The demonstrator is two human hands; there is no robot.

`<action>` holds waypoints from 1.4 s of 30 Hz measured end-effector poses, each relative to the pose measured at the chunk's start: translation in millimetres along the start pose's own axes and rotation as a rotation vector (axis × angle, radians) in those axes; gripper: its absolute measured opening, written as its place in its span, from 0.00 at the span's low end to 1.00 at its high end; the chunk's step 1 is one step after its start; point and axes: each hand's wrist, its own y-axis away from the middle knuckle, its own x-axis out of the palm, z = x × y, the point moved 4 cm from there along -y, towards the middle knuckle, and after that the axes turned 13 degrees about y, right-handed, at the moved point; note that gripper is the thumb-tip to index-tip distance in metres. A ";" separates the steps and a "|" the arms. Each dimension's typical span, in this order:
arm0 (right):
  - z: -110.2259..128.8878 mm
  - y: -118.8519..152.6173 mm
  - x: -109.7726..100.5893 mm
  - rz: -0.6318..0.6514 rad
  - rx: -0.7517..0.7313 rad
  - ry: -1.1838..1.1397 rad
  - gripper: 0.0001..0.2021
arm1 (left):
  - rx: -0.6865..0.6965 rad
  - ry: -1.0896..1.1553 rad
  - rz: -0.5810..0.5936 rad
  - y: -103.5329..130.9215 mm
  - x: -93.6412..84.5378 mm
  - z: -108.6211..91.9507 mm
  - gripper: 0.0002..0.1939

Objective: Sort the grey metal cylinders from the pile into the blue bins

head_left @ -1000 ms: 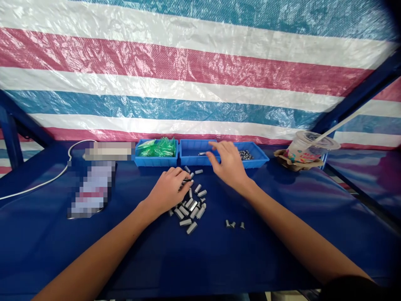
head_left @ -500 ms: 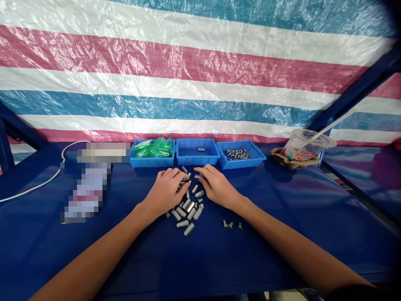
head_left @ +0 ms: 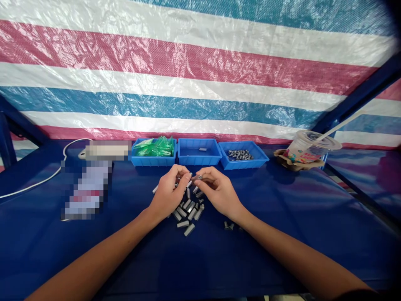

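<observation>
Both hands are raised just over a loose pile of silver hex standoffs [head_left: 189, 205] on the blue table. My left hand [head_left: 171, 190] is closed in a pinch, and only the tip of a small metal piece shows at its fingertips; its kind is hidden. Facing it, my right hand [head_left: 221, 192] pinches a small shiny metal piece [head_left: 199, 177] between thumb and index finger, too small to name surely. The fingertips of the two hands are close but apart. Several small screws [head_left: 228, 226] lie beside my right wrist, partly behind it.
Three blue bins stand behind the hands: one with green plastic packets [head_left: 156, 147], one with a single standoff [head_left: 203, 149], one with small metal parts [head_left: 240, 155]. A plastic cup [head_left: 305, 148] stands at right. A blurred flat object [head_left: 87, 188] and a white cable [head_left: 59, 167] lie left.
Both hands have lifted from the pile and drawn closer together. The right fingers have closed into a pinch on a small metal piece; the left fingers have drawn into a pinch.
</observation>
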 end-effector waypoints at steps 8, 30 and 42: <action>-2.2 0.2 1.5 -0.007 0.108 -0.088 0.14 | 0.339 -0.243 0.048 5.1 3.3 -14.2 0.06; 17.0 -22.7 -36.1 -0.238 -0.475 1.076 0.15 | 0.164 -0.436 0.254 0.7 6.3 -6.8 0.08; 2.1 6.0 -4.9 0.343 -0.326 0.894 0.06 | 0.146 -0.538 0.336 -0.3 4.2 2.5 0.09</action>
